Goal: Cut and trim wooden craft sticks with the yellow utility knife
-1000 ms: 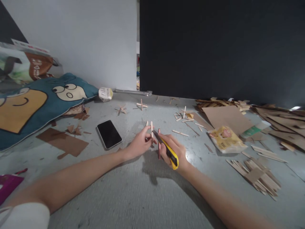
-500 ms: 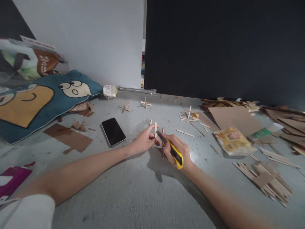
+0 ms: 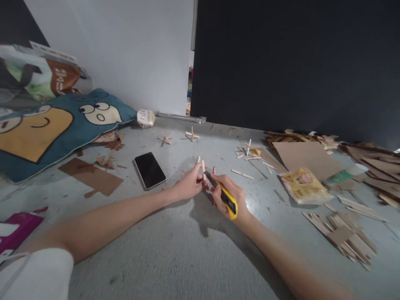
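My left hand [image 3: 187,186] pinches a pale wooden craft stick [image 3: 203,167] and holds it upright above the grey floor. My right hand [image 3: 229,195] is closed round a yellow and black utility knife [image 3: 223,194]. The knife's tip points up and left and meets the stick between my two hands. A reddish stick [image 3: 214,171] also pokes out of my right hand's fingers. Both hands touch each other at the stick.
A black phone [image 3: 150,169] lies left of my hands. Farther left are a brown cardboard piece [image 3: 90,176] and a blue cartoon cushion [image 3: 46,131]. Loose sticks [image 3: 248,152], a yellow snack packet [image 3: 304,186], cardboard sheets [image 3: 304,155] and a stick bundle [image 3: 343,235] lie right.
The view has shifted slightly, so everything sits a little to the right. My hands stay together on the stick and knife with almost no motion.
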The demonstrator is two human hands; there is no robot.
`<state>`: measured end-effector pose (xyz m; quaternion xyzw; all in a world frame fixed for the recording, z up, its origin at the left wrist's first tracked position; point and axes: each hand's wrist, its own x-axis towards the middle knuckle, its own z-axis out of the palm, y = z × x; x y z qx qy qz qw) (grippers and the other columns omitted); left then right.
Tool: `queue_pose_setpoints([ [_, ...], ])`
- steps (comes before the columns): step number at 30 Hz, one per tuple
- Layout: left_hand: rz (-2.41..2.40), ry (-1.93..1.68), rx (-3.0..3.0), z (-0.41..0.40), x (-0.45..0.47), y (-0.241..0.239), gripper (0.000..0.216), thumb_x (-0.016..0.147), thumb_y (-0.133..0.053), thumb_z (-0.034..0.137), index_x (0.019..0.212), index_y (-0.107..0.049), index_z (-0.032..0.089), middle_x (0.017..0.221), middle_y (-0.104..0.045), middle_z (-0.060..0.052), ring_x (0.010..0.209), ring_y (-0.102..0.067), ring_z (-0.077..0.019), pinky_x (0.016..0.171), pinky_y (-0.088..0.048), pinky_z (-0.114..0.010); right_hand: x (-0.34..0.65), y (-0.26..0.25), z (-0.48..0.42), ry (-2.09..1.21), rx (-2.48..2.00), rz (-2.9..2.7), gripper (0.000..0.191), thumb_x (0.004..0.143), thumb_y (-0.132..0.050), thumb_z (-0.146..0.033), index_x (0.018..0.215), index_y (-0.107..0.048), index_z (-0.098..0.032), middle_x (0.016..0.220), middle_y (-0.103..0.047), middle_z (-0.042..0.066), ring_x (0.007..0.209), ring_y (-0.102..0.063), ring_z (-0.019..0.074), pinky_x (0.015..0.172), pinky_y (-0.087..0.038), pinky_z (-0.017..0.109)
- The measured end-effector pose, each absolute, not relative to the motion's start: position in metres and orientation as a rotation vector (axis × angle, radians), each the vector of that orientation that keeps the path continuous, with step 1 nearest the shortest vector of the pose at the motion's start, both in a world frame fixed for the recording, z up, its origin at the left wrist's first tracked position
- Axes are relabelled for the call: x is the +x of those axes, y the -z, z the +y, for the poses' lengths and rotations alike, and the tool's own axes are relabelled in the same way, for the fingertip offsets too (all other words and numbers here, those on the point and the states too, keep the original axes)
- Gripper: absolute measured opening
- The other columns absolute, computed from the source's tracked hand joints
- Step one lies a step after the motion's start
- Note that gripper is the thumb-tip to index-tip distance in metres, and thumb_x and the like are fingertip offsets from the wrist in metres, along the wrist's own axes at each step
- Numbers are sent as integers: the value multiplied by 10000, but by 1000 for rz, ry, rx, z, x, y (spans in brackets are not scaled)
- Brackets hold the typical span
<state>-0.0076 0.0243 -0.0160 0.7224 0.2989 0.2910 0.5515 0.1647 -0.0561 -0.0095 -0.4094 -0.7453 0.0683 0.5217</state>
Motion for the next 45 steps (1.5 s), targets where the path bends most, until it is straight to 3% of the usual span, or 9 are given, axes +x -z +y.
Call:
queue_pose_setpoints([
  [10,726,-717,1867,22,-9,13,352,953,-496,192,1302,-452,184,733,-605,34,662,-554,-135,676,-443,-273,165,8,-58,-165,-989,-1761,216,1004,-481,-180,1149,-636,-219,842,-688,33,629,-668,142,641,-559,258],
  [19,726,-745,1751,27,-8,22,389,912,-554,215,1270,-402,209,724,-602,49,660,-576,-139,647,-423,-262,151,11,-54,-79,-962,-1804,267,970,-501,-136,1206,-605,-208,898,-692,61,748,-692,170,716,-584,284],
  [24,671,-767,1762,24,-9,16,363,888,-522,159,1237,-441,217,731,-586,50,647,-546,-121,643,-422,-254,156,8,-58,-154,-979,-1766,202,1006,-513,-199,1179,-615,-221,887,-683,57,700,-685,166,683,-583,286],
  [29,669,-737,1665,25,-6,20,324,900,-563,215,1187,-412,212,702,-598,45,622,-549,-129,626,-429,-265,158,6,-57,-171,-1031,-1764,195,1038,-461,-255,1118,-632,-205,831,-686,46,664,-685,159,652,-577,267],
  [34,658,-734,1522,27,-6,22,384,841,-601,215,1155,-381,233,661,-516,92,553,-489,-108,546,-354,-223,149,9,-53,-121,-963,-1791,209,1019,-479,-201,1175,-618,-207,919,-699,72,766,-709,184,744,-585,300],
  [45,649,-761,1616,24,-10,13,367,842,-598,223,1165,-423,220,702,-602,58,606,-535,-105,589,-379,-229,154,2,-51,-231,-1011,-1754,181,1014,-470,-191,1101,-628,-208,834,-684,41,684,-688,168,711,-587,308],
])
